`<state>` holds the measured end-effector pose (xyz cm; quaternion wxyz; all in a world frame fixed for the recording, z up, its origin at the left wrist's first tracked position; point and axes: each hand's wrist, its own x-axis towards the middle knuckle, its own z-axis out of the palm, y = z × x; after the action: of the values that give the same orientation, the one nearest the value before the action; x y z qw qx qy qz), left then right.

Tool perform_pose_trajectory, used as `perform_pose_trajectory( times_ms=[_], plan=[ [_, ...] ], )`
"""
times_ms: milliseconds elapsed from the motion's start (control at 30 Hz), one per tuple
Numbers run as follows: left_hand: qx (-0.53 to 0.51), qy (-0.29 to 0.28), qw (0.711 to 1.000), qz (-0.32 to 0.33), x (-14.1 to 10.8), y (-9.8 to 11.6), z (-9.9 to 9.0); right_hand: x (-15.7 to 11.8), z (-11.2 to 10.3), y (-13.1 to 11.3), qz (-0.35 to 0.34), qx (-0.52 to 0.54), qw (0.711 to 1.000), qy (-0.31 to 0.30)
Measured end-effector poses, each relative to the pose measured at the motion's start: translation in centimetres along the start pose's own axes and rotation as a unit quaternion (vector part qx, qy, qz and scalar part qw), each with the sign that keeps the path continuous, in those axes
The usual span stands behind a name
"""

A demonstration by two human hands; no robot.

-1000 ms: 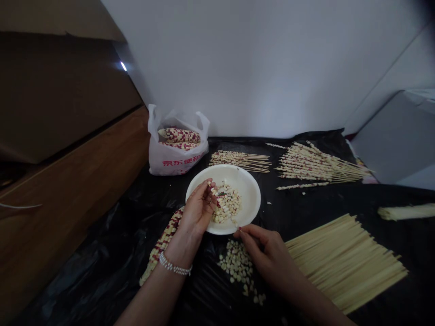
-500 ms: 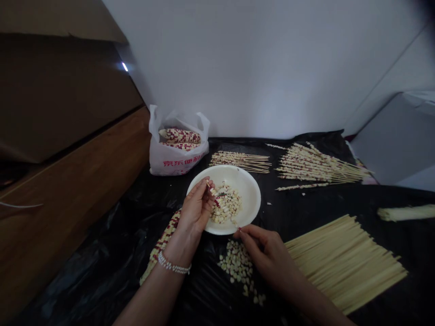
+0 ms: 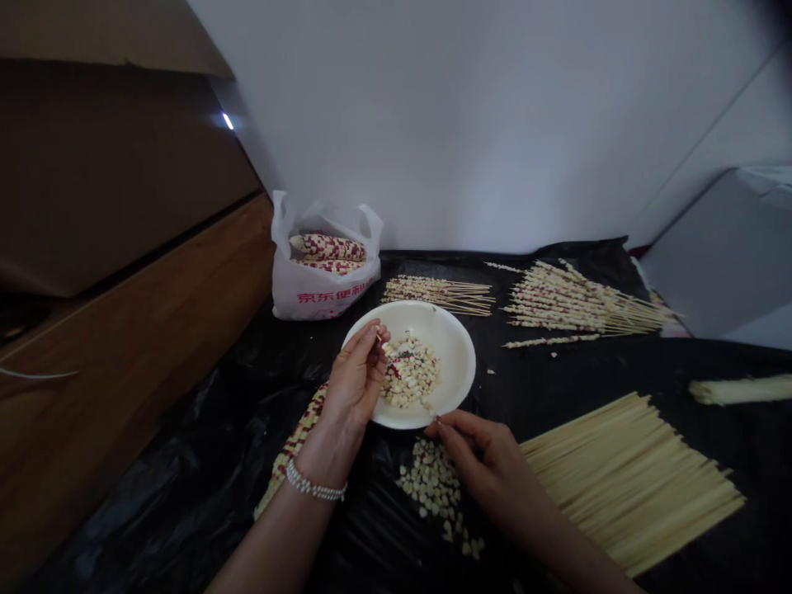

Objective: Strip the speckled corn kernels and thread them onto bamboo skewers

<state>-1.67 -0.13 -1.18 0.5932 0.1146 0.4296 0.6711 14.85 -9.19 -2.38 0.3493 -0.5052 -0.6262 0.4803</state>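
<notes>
Over the left side of a white bowl point(image 3: 459, 363), my left hand point(image 3: 357, 375) is closed, thumb and fingertips pinching a small pale thing too tiny to identify. Corn kernels point(image 3: 413, 379) lie in the bowl, with small red and green bits among them. My right hand point(image 3: 479, 454) is closed at the bowl's near right rim; a reddish and pale kernel shows at its fingertips. Below the bowl, beside my right hand, loose kernels point(image 3: 431, 483) are spread on black plastic. A red and yellow corn cob point(image 3: 288, 450) lies partly behind my left forearm.
At the back left stands a white plastic bag point(image 3: 322, 289) with cobs. Skewers strung with kernels point(image 3: 557, 301) lie at the back right, a smaller bunch point(image 3: 433, 293) behind the bowl. Bare sticks point(image 3: 631, 478) lie at right, near a pale bundle point(image 3: 739, 389).
My left fingers have shifted very slightly over the bowl. The right hand keeps its pinch in nearly the same place.
</notes>
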Motion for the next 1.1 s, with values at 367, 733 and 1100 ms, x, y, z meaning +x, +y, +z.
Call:
perform_pose_trajectory(
  times_ms=[367,733,1100],
  plan=[
    [-0.014,0.022,1.000,0.011,-0.14,-0.05,0.07,-0.06,0.10,-0.04,0.002,0.009,1.000,-0.001],
    [-0.013,0.012,1.000,0.024,-0.13,-0.24,0.12,-0.25,-0.01,-0.25,-0.004,0.004,1.000,0.002],
    [0.000,-0.003,0.998,0.057,-0.14,-0.69,-0.08,-0.28,0.14,-0.18,0.004,0.007,1.000,0.002]
  ],
)
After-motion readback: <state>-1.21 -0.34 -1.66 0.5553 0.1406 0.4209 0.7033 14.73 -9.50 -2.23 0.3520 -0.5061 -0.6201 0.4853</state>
